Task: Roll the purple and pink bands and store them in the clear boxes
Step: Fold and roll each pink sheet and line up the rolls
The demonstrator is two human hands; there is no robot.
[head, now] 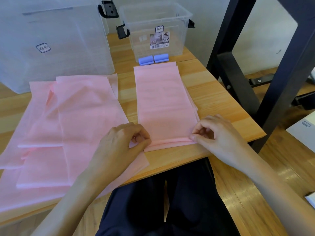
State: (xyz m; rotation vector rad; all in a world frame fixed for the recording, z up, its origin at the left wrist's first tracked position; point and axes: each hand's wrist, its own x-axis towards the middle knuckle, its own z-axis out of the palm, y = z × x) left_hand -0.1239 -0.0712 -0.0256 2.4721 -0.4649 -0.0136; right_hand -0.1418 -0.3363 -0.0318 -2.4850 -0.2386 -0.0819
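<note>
A long pink band (163, 99) lies flat on the wooden table (214, 99), stretching away from me. Its near end is folded over into a thin first turn (170, 142). My left hand (124, 140) pinches the left end of that fold, and my right hand (216, 132) pinches the right end. Two rolled purple bands (153, 59) lie side by side in front of the small clear box (158, 29). A loose heap of pink bands (64, 126) covers the table's left side.
A large clear box (51, 41) stands at the back left, behind the heap. A black metal frame (255, 65) rises just right of the table. The table's front edge runs close to my lap.
</note>
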